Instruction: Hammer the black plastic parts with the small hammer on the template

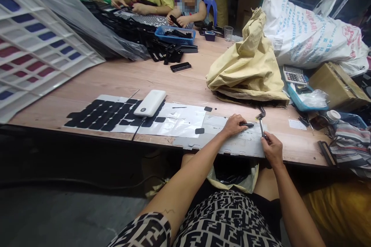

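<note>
My left hand (234, 125) rests on the grey metal plate (216, 139) at the table's front edge. Its fingers close on one end of a slim black part (248, 125) that points to the right. In my right hand (272, 147) is a small hammer (262, 126), held by its handle with the dark head upward, just right of the black part. Left of the plate lies a white sheet (185, 119) bearing rows of black stickers (100, 115). On that sheet sits a white power bank (150, 103) with a dark cable.
A tan sack (246, 69) stands beyond my hands, beside a big white printed sack (310, 31). Black parts (165, 48) and a blue basket (185, 38) lie across the table, near two people. A white lattice panel (37, 46) leans at left; a calculator (294, 75) is at right.
</note>
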A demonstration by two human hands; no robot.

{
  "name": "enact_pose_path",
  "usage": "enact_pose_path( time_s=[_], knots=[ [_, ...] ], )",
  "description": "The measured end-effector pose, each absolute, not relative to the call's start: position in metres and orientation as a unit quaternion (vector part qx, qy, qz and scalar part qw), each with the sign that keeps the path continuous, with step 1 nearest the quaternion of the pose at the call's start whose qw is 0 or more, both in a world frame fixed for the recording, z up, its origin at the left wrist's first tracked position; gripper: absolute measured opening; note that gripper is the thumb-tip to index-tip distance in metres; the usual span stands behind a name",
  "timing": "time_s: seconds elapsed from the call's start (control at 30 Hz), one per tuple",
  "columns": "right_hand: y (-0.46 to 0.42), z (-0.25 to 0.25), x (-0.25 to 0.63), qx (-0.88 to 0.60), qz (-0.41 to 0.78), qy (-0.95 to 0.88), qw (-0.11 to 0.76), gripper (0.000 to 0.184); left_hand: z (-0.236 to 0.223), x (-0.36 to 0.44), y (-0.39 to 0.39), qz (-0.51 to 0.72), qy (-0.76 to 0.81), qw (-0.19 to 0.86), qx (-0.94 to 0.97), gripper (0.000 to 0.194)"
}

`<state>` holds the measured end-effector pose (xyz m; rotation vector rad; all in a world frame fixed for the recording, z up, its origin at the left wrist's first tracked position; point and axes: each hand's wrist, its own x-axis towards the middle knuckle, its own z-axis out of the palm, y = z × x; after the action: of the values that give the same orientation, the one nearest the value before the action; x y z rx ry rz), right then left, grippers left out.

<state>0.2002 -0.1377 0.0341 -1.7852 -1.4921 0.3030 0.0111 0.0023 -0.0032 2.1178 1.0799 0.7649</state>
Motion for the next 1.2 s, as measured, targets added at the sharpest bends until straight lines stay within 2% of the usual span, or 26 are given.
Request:
enact_pose_path(
  time_s=[0.1, 0.2, 0.37, 0.53, 0.7, 0.8, 0.9, 0.97, 1.07, 1.2],
  knots=[
    [-0.123, 0.029, 0.226, -0.747, 0.136, -0.487, 0.432, 0.043, -0.002, 0.010, 0.003, 0.287, 0.407, 0.325, 0.804, 0.020],
    [-0.113, 0.023, 0.240, -0.776, 0.130, -0.402, 0.469, 0.043, -0.001, 0.008, 0.003, 0.282, 0.402, 0.337, 0.803, 0.033],
    [-0.111, 0.018, 0.239, -0.780, 0.121, -0.410, 0.457, 0.043, -0.002, 0.009, 0.004, 0.274, 0.416, 0.330, 0.802, 0.048],
    [-0.113, 0.019, 0.236, -0.776, 0.119, -0.424, 0.452, 0.043, 0.013, 0.005, -0.003, 0.248, 0.406, 0.349, 0.808, 0.043],
    [-0.114, 0.022, 0.235, -0.779, 0.119, -0.427, 0.443, 0.042, 0.025, -0.028, -0.059, 0.208, 0.277, 0.416, 0.841, 0.028],
    [-0.115, 0.022, 0.233, -0.780, 0.118, -0.426, 0.443, 0.041, 0.020, -0.048, -0.095, 0.167, 0.265, 0.378, 0.871, 0.022],
    [-0.114, 0.021, 0.232, -0.784, 0.116, -0.420, 0.442, 0.041, 0.017, -0.044, -0.099, 0.178, 0.273, 0.341, 0.882, 0.035],
    [-0.114, 0.020, 0.233, -0.787, 0.112, -0.418, 0.439, 0.041, 0.020, -0.026, -0.078, 0.210, 0.286, 0.316, 0.880, 0.038],
    [-0.113, 0.019, 0.234, -0.786, 0.117, -0.419, 0.439, 0.043, 0.029, 0.019, -0.025, 0.245, 0.349, 0.247, 0.870, 0.032],
    [-0.113, 0.018, 0.234, -0.784, 0.121, -0.417, 0.444, 0.045, 0.039, 0.084, 0.042, 0.220, 0.373, 0.132, 0.891, 0.034]
  ],
)
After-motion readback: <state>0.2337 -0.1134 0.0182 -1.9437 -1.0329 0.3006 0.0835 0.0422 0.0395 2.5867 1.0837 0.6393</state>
